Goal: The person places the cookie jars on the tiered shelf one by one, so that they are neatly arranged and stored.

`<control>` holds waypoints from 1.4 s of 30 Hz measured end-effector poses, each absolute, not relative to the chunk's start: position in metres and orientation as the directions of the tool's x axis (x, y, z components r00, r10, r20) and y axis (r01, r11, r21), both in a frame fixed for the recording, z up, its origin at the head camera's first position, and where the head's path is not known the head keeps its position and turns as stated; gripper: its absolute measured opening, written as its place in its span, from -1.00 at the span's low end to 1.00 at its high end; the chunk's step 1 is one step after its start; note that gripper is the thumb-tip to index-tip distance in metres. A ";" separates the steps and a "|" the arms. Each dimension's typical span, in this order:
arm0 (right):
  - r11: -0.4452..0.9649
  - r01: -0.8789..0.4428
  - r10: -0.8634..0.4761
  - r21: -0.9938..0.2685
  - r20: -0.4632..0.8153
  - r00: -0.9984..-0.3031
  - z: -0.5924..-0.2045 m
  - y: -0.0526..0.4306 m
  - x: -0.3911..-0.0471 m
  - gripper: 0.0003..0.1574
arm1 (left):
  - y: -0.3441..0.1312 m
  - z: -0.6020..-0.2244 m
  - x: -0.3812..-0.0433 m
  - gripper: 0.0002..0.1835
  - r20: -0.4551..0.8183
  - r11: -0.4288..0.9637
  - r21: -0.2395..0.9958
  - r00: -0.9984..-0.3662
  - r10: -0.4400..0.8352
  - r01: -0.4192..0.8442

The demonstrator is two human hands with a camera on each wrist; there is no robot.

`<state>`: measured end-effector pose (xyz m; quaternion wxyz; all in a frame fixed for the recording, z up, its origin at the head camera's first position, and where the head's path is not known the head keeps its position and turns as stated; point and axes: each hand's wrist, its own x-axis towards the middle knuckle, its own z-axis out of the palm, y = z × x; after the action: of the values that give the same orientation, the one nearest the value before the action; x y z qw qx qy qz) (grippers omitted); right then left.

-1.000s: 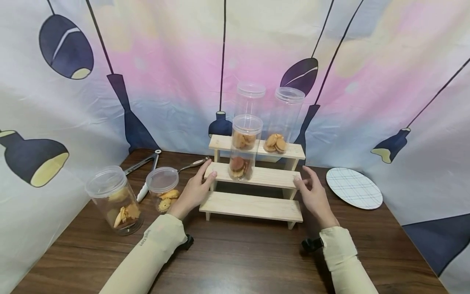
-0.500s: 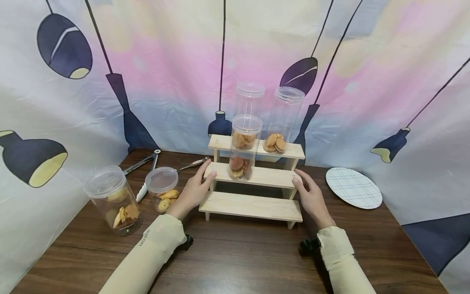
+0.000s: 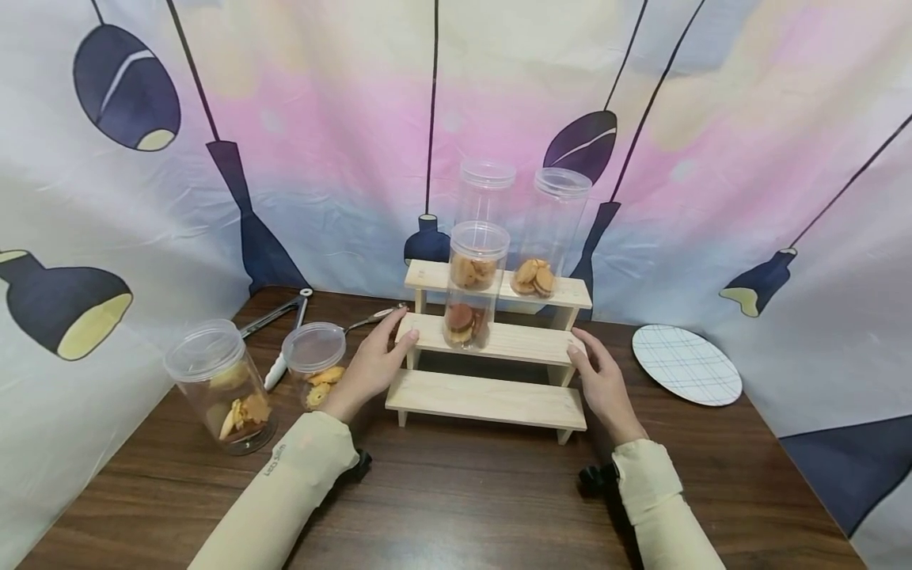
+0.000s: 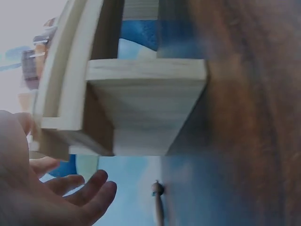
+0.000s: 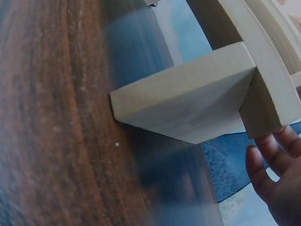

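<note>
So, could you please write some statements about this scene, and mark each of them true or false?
1. The left hand and right hand are at opposite ends of the middle step. True.
2. Three jars stand on the middle step. False: one jar does; the top step has two.
3. The bottom step carries no jar. True.
4. The plate lies left of the wooden rack. False: the plate is on its right.
5. Tongs lie on the table. True.

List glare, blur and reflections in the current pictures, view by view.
Head: soft glare on the near tabletop. Left wrist: upper left washed out, jars there blurred, tabletop grain smeared. Right wrist: bluish reflections on the tabletop beside the wooden stand.
</note>
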<state>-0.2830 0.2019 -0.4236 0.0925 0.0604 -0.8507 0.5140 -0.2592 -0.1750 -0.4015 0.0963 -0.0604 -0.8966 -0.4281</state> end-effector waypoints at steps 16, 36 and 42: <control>0.448 -0.226 -0.025 -0.865 0.241 -0.970 -0.416 0.204 -0.285 -0.24 | -0.187 -0.319 -0.215 -0.39 0.596 0.699 0.541 -0.800 0.074 0.467; 0.468 -0.257 -0.051 -0.845 0.264 -0.963 -0.419 0.210 -0.288 -0.31 | -0.250 -0.261 -0.151 -0.38 0.732 0.884 0.189 -0.661 0.163 0.427; 0.452 -0.239 -0.060 -0.859 0.238 -0.969 -0.421 0.207 -0.286 -0.32 | -0.292 -0.258 -0.142 -0.22 0.611 0.926 0.206 -0.781 0.130 0.315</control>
<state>-0.2858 0.2066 -0.4209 0.0868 0.0879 -0.8477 0.5158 -0.1422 -0.2917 -0.2584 0.3084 -0.1195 -0.9317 -0.1504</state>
